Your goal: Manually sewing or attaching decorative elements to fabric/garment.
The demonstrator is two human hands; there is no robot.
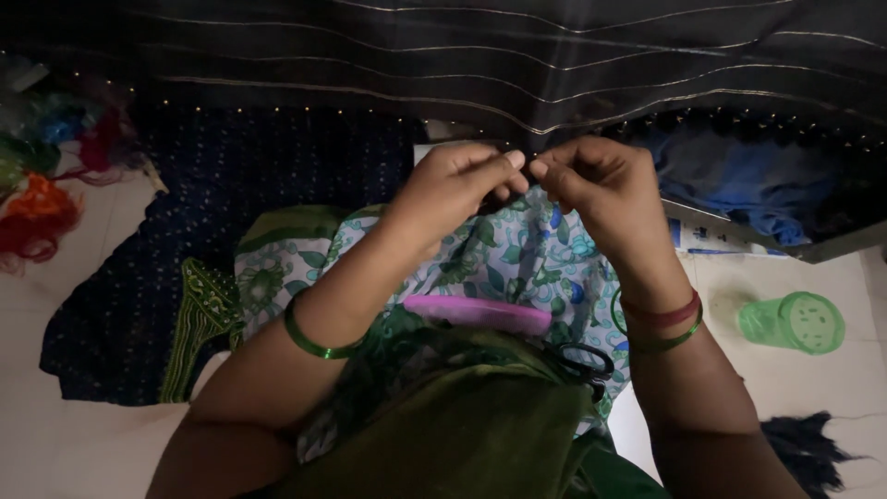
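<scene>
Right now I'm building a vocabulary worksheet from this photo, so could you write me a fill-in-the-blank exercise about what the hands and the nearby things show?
1. The left hand and right hand meet with fingertips pinched at the edge of a dark, ____ fabric.
2. The pink comb lies on the person's ____.
3. The scissors have ____ handles.
4. The green container lies on its ____.

Missing words: striped; lap; black; side
</scene>
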